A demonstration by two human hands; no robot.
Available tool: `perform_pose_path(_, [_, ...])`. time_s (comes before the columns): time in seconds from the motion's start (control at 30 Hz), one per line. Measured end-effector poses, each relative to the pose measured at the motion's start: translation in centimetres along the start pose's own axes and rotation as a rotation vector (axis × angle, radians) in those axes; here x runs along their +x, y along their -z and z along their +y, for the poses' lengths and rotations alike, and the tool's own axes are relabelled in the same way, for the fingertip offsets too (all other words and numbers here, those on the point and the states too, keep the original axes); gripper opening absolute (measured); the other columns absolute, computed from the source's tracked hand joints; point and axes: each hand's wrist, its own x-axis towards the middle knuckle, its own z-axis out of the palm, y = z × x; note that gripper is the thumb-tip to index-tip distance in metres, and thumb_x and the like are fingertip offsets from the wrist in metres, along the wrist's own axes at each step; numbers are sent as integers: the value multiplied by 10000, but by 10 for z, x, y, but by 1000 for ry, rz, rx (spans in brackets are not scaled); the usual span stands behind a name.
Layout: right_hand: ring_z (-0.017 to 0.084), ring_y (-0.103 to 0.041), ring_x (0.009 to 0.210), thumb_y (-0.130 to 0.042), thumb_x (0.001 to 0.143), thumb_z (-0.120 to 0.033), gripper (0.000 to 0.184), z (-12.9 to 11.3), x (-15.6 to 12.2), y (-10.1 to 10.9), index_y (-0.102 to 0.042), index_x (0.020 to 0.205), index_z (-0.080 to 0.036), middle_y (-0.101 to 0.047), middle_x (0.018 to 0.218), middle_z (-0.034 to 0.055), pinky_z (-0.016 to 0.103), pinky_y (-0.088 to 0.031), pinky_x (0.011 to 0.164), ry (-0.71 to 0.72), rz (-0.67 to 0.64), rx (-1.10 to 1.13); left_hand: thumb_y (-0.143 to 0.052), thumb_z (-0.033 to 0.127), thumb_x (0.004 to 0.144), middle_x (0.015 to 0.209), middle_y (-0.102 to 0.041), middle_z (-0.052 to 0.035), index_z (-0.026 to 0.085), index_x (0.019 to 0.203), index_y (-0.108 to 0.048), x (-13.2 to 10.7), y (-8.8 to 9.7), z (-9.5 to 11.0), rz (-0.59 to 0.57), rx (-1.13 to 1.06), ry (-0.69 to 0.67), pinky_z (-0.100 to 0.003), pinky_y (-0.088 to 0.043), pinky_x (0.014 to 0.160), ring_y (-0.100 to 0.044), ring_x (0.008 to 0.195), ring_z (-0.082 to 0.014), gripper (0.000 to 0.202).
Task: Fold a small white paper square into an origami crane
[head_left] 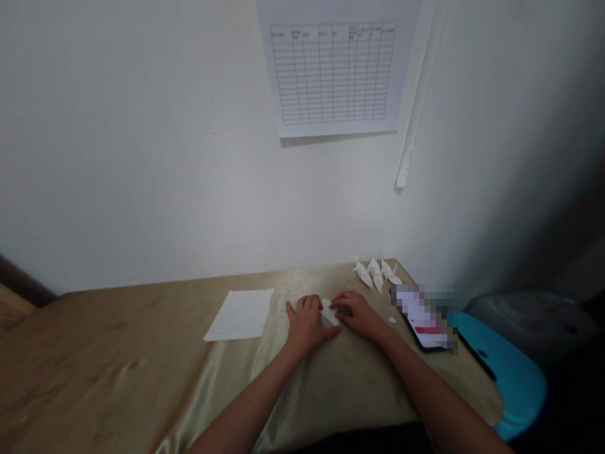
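Note:
A small folded piece of white paper (pixel 329 313) lies on the cloth-covered table between my hands. My left hand (pixel 305 323) is at its left side, with the fingertips at the upper edge and the thumb stretched along the lower edge. From the other side, my right hand (pixel 358 313) curls over the paper, its fingertips and thumb on the right end. The fingers cover part of the paper, so its full shape is hidden. A lined sheet of paper (pixel 241 314) lies flat to the left of my left hand.
Several folded white paper shapes (pixel 376 275) sit at the table's back right corner. Nearer me is a phone (pixel 423 318) with a lit, blurred screen, and a tiny paper scrap (pixel 392 320). A blue chair (pixel 505 372) stands beyond the right edge. A printed chart (pixel 338 75) hangs on the wall.

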Motion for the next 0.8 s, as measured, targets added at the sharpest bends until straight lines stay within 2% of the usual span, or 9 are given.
perform_pose_path(0.17, [229,-590,1078,-698,803,-157,259,3,-1,2,-741,1049,-226,-698,1078,62,393,-416,1000,11,12,11,-757,592,696,1371,-570,-79,260,1060,-595,6,1,-12,-18,-47,-14,-751,-75,1132,-442,1326,-333,518])
perform_pose_path(0.3, [221,-588,1040,-621,883,-179,203,5,-1,1,-739,1043,-221,-699,1028,60,382,-429,968,29,39,11,-739,440,793,1355,-603,-11,314,1028,-653,12,3,-22,-43,-98,-12,-731,-93,1135,-449,1331,-288,281])
perform_pose_path(0.43, [210,-591,1000,-551,914,-139,240,5,1,-4,-730,1058,-210,-691,984,65,367,-440,940,36,76,-14,-670,325,866,1318,-641,3,317,996,-687,16,3,-26,-13,-121,1,-703,-92,1148,-469,1306,-263,131])
perform_pose_path(0.57, [207,-581,987,-527,919,-123,266,3,4,-7,-724,1078,-207,-682,967,63,356,-443,923,24,89,-39,-603,272,902,1273,-679,18,317,963,-708,17,5,-24,0,-129,-11,-692,-105,1147,-485,1276,-254,129])
perform_pose_path(0.8, [210,-574,991,-544,895,-109,279,-1,6,-4,-725,1083,-210,-682,974,57,349,-442,916,-4,58,-54,-593,305,898,1268,-684,35,331,958,-715,18,10,-22,1,-103,-16,-679,-109,1147,-490,1263,-254,139])
